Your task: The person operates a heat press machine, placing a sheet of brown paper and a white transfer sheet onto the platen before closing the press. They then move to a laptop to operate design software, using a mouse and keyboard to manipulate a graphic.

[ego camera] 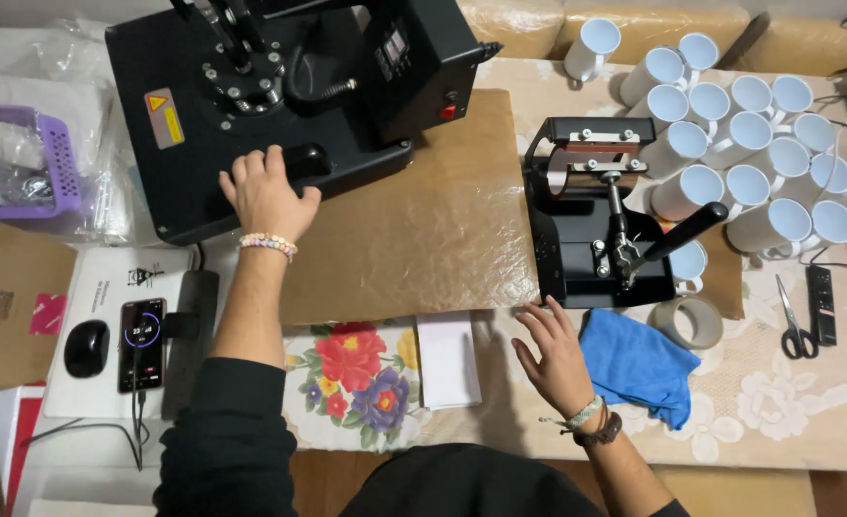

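heat press [251, 105] | black, flat, far left | brown sheet [414, 220] beside

The heat press [280, 96] runs off the top edge; the left hand [266, 191] covers part of its handle; the phone [142, 343] screen is too small to read.
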